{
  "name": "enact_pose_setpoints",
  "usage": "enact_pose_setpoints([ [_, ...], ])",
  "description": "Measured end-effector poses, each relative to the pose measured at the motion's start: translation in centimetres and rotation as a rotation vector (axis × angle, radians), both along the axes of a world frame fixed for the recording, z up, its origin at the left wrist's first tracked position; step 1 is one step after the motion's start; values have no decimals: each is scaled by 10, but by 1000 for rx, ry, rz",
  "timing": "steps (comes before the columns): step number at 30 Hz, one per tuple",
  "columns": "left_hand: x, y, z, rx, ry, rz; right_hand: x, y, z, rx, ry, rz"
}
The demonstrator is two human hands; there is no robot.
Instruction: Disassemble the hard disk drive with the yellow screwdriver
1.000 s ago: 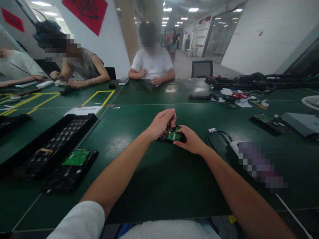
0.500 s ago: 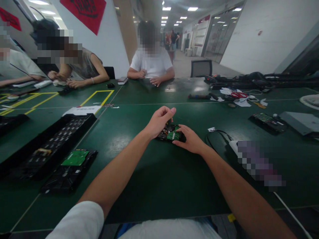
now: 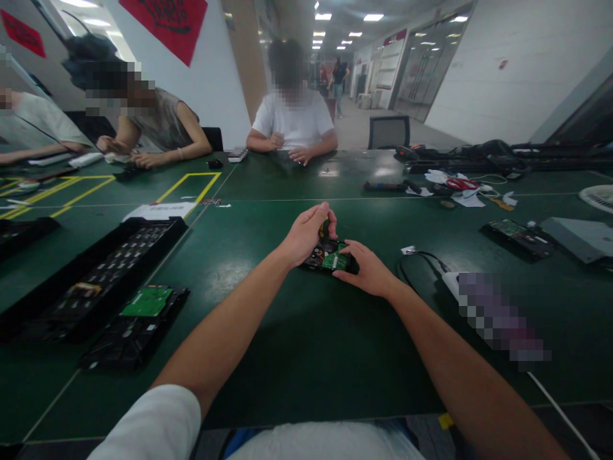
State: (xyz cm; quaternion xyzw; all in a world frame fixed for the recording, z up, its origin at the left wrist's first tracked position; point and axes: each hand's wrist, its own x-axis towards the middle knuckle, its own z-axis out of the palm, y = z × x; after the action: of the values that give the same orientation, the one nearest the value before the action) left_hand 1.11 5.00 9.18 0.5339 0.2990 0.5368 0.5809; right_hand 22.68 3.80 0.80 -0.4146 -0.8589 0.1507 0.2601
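Observation:
A hard drive point(image 3: 334, 259) with a green circuit board lies on the table in front of me, in a dark frame. My left hand point(image 3: 310, 233) is closed over its far left part, around a short screwdriver point(image 3: 325, 228) with a black-and-yellow handle. The fist hides most of the tool, and its tip cannot be made out. My right hand point(image 3: 366, 268) grips the drive's right end, thumb on the near side and fingers on the far side.
To the left lie another drive point(image 3: 138, 319) and a long black tray point(image 3: 29, 291). At right are a power strip point(image 3: 453, 279) with a cable, a further drive point(image 3: 520, 236) and a grey metal box point(image 3: 577, 236). Several people sit across the green table point(image 3: 297, 358).
My left hand has turned slightly at the wrist, thumb shifting left, and more of the screwdriver handle shows. My right hand keeps its hold on the hard drive.

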Motion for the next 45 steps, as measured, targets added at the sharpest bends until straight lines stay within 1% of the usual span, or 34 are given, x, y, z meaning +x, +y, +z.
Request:
enact_pose_setpoints([
  [3,5,-2,-2,16,-16,-14,0,1,0,1,-3,2],
  [7,6,-4,0,63,34,17,-1,2,-1,0,12,10],
  [12,2,-4,1,34,14,4,-1,2,-1,13,13,3],
  [15,0,-2,0,53,21,20,0,1,-1,17,1,-3],
  [23,-6,-1,5,135,184,120,-1,0,1,-1,-10,-7],
  [27,-8,-2,6,143,156,66,-1,0,1,3,-9,-4],
  [31,-7,-2,6,65,49,-42,-1,1,0,6,-1,6],
  [33,-5,-3,6,17,-26,-70,-1,1,-1,7,-3,9],
  [37,0,-5,6,-37,-118,-71,-1,2,-2,17,-8,11],
  [42,1,-7,7,4,-67,-68,-1,2,-2,24,8,14],
  [45,0,-7,7,-3,-29,-48,-1,3,-2,25,5,20],
])
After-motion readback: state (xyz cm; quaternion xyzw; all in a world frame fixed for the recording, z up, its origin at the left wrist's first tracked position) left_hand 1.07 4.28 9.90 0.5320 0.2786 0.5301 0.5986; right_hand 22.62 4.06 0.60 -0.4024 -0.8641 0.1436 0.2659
